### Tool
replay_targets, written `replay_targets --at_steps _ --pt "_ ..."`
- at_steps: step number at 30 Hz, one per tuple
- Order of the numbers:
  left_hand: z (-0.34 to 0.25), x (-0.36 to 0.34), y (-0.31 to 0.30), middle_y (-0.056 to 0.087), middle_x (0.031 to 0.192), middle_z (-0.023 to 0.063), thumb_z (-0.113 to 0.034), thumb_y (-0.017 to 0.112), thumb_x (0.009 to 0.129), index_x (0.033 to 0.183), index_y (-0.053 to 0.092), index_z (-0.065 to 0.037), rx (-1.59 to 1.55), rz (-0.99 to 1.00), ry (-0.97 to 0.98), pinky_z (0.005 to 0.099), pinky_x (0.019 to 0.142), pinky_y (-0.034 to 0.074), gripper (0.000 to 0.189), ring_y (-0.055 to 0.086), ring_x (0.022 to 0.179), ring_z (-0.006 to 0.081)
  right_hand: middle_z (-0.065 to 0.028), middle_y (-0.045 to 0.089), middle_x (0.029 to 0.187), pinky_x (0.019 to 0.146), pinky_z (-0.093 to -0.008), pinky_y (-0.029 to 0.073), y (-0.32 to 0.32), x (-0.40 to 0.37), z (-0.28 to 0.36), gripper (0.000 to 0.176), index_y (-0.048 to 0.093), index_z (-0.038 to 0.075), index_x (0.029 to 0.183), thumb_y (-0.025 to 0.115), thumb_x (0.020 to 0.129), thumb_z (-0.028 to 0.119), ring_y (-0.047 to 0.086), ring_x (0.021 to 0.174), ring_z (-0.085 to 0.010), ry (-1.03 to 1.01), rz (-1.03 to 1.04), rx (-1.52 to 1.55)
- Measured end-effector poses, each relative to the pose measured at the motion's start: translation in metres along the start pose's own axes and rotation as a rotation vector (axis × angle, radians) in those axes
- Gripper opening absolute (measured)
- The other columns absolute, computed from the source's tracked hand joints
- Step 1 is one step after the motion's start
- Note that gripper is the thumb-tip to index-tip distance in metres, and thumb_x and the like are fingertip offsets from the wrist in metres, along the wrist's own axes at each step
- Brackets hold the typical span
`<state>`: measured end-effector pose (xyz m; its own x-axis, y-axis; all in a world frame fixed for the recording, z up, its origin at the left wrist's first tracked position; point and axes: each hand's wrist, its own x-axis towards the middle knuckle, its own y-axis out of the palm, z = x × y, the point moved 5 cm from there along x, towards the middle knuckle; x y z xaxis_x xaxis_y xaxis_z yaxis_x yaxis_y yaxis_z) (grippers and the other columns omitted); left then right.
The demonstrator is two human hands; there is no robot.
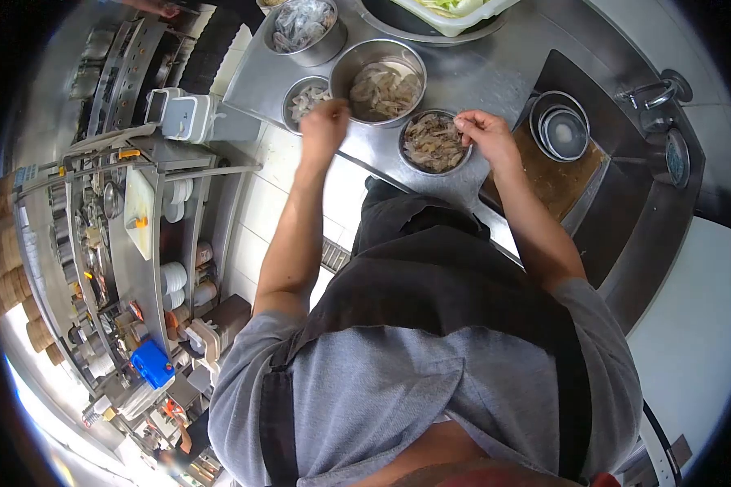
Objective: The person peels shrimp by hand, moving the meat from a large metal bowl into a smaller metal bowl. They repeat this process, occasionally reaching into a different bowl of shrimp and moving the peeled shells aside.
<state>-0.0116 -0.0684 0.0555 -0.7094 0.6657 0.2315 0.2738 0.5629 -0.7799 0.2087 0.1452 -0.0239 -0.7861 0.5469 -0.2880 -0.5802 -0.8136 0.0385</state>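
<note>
My left hand (325, 126), closed and slightly blurred, is over the table's front edge, between a small metal bowl of pale shrimp (307, 99) and a large steel pot (421, 65) holding greyish shrimp (386, 91). My right hand (493, 140) has thumb and forefinger pinched together at the right rim of a round metal bowl (439, 171). Brownish shrimp or shrimp shells (432, 140) fill that bowl nearly to the brim. What either hand holds, I cannot tell.
A steel pot with plastic-wrapped contents (303, 26) stands at the back left. Behind is a white tub of cut greens (455, 16) over a wide basin. To the right lies a sink with nested bowls (562, 130) and a tap (662, 93). Shelves with plates (173, 277) line the left.
</note>
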Motion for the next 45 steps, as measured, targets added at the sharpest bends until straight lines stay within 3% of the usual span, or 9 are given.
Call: replay_targets --at_steps 3,6,9,15,17,23,30,35,45 --pt "-0.049 -0.013 0.048 0.068 0.101 0.0161 -0.015 0.069 0.079 0.105 0.068 -0.004 -0.289 0.275 0.099 0.0353 0.08 0.053 0.028 0.067 0.09 0.0285 0.0005 0.063 0.073 0.057 -0.0228 0.046 0.012 -0.003 0.016 0.019 0.068 0.0 0.098 0.068 0.087 0.016 0.054 0.06 -0.0073 -0.021 0.042 0.053" --pt "-0.085 -0.019 0.073 0.069 0.101 0.0091 -0.014 0.071 0.079 0.114 0.065 -0.007 -0.441 0.379 0.252 0.0288 0.071 0.052 0.035 0.067 0.084 0.0193 0.0006 0.063 0.075 0.057 -0.0224 0.046 0.019 -0.003 0.027 0.019 0.067 -0.001 0.098 0.068 0.088 0.015 0.054 0.061 -0.007 -0.011 0.079 0.108" --pt "-0.08 -0.024 0.099 0.071 0.084 0.0106 -0.016 0.069 0.083 0.107 0.068 -0.004 -0.479 0.655 -0.093 0.0291 0.07 0.051 0.027 0.066 0.078 0.0157 -0.0003 0.063 0.076 0.059 -0.0225 0.047 0.015 -0.005 0.028 0.019 0.066 -0.001 0.098 0.068 0.088 0.016 0.055 0.061 -0.0065 -0.018 0.034 0.1" --pt "-0.057 -0.013 0.096 0.07 0.078 0.01 -0.018 0.068 0.083 0.097 0.07 -0.001 -0.401 0.736 -0.195 0.0286 0.068 0.05 0.022 0.064 0.071 0.0149 -0.0059 0.066 0.082 0.068 -0.0303 0.051 0.006 -0.008 0.013 0.022 0.066 0.002 0.104 0.067 0.085 0.014 0.064 0.07 -0.0172 -0.012 0.008 -0.312" --pt "-0.045 -0.011 0.102 0.069 0.075 0.0097 -0.017 0.067 0.08 0.091 0.071 0.0 -0.431 0.753 -0.281 0.0284 0.064 0.05 0.02 0.064 0.068 0.015 -0.0108 0.065 0.095 0.077 -0.0371 0.051 0.013 -0.019 0.034 0.025 0.066 0.004 0.105 0.066 0.081 0.01 0.065 0.084 -0.0285 -0.439 -0.035 -0.815" --pt "-0.054 -0.015 0.103 0.065 0.073 0.0032 -0.015 0.065 0.086 0.099 0.069 -0.002 -0.812 0.936 -0.532 0.0222 0.059 0.041 0.018 0.059 0.067 0.0099 -0.013 0.064 0.101 0.082 -0.0399 0.05 0.041 -0.032 0.051 0.022 0.066 0.002 0.099 0.067 0.08 0.012 0.062 0.092 -0.0336 -0.762 0.056 -0.791" --pt "-0.066 -0.015 0.089 0.066 0.079 0.0027 -0.019 0.065 0.089 0.104 0.068 -0.001 -0.852 0.829 -0.401 0.0227 0.062 0.043 0.023 0.059 0.069 0.0095 -0.0169 0.067 0.093 0.078 -0.0416 0.051 0.035 -0.032 0.059 0.024 0.066 0.002 0.102 0.067 0.082 0.015 0.063 0.087 -0.0358 -0.702 0.042 -0.73" --pt "-0.076 -0.011 0.079 0.068 0.076 0.0078 -0.023 0.066 0.088 0.099 0.07 -0.002 -0.337 0.672 -0.037 0.0274 0.062 0.047 0.024 0.06 0.069 0.011 -0.0218 0.066 0.087 0.073 -0.0457 0.051 0.038 -0.03 0.059 0.023 0.066 0.005 0.105 0.06 0.088 0.019 0.063 0.082 -0.0404 -0.532 0.017 -0.716" --pt "-0.085 -0.012 0.078 0.062 0.066 0.0056 -0.022 0.062 0.09 0.086 0.067 0.0 -0.317 0.692 -0.107 0.0299 0.058 0.045 0.022 0.055 0.062 0.0125 -0.019 0.065 0.071 0.06 -0.0485 0.05 0.043 -0.029 0.058 0.015 0.065 0.008 0.096 0.059 0.086 0.019 0.063 0.067 -0.0404 -0.649 0.021 -0.869"
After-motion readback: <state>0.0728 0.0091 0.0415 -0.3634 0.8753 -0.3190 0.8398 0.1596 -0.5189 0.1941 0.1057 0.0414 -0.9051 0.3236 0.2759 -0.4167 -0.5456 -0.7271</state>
